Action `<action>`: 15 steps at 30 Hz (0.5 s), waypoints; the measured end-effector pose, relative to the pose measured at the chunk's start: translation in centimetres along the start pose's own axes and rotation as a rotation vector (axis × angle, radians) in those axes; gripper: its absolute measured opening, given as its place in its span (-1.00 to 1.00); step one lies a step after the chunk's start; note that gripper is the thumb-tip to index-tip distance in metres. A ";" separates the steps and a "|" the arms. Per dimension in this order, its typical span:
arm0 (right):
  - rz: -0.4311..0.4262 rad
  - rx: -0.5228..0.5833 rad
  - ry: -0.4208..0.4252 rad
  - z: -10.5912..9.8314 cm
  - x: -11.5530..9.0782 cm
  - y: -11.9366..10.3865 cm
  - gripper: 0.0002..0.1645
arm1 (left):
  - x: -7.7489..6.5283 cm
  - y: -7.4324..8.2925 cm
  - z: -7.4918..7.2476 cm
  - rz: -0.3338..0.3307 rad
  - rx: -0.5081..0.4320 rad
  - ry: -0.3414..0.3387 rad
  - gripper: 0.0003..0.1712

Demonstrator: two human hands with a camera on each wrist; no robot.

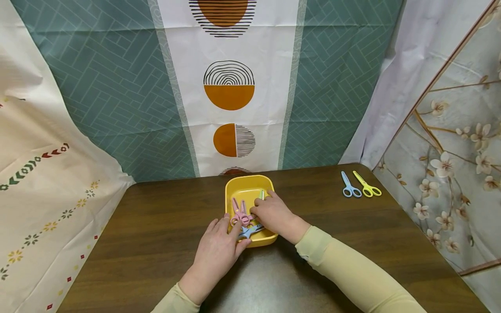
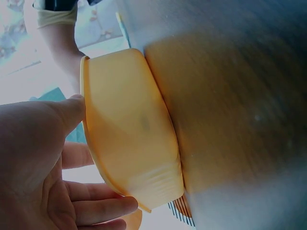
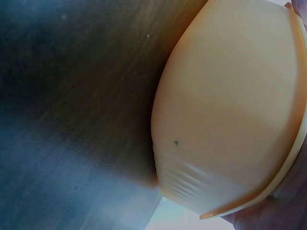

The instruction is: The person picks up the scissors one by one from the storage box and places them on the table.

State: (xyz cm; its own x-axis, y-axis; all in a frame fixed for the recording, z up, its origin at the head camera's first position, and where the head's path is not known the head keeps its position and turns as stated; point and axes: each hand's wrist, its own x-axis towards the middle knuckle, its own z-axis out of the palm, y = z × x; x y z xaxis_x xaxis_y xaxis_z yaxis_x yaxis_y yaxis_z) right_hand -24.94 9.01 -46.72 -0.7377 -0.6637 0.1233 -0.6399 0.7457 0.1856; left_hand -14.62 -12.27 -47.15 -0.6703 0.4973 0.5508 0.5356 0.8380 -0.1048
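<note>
Nearest, the left hand (image 1: 221,248), its grip loosely spread, lies over the rim of a yellow, rounded-rectangular plastic tray (image 1: 248,184) at about 7 o'clock; its thumb touches the rim. The right hand (image 1: 278,217) reaches over the tray's 3 o'clock side, fingers bent down inside; whether that grip pinches anything cannot be told, since the knuckles hide the fingertips. Pale yellow sleeves (image 1: 348,263) cover both forearms.

Inside the tray, light-blue plastic scissors (image 1: 246,232) lie toward 6 o'clock, partly behind the left hand's fingers. Pink plastic scissors (image 1: 241,215) lie just beyond, left of centre, blades toward 11 o'clock. Pale-green scissors (image 1: 262,195) show only a tip at 1 o'clock, the rest covered by the right hand.

Well apart from the tray, at 2 o'clock, another light-blue pair (image 1: 348,184) and a bright-yellow pair (image 1: 364,184) lie side by side on the dark-brown wood-grain tabletop (image 1: 164,234).

Patterned cloths hang around: cream (image 1: 39,130) at 10 o'clock, blossom-printed (image 1: 446,187) at 2 o'clock, and, at 12, a teal-and-white cloth (image 1: 109,87) with orange-and-black circles.
</note>
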 end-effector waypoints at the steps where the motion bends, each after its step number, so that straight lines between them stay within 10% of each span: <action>1: 0.000 -0.003 0.000 0.0 0.0 0.0 -0.80 | 0.0 0.0 0.0 -0.002 0.001 -0.008 -0.36; 15: 0.031 -0.006 0.007 -0.3 -0.1 -0.2 -0.85 | 0.0 0.0 0.1 0.003 0.018 -0.013 -0.34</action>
State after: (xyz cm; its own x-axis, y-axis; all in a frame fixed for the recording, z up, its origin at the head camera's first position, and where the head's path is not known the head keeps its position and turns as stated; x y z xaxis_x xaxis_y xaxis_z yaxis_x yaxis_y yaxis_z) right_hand -24.72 8.91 -46.47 -0.7555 -0.6410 0.1355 -0.6157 0.7653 0.1876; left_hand -14.64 -12.26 -47.22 -0.6753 0.5030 0.5394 0.5286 0.8401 -0.1217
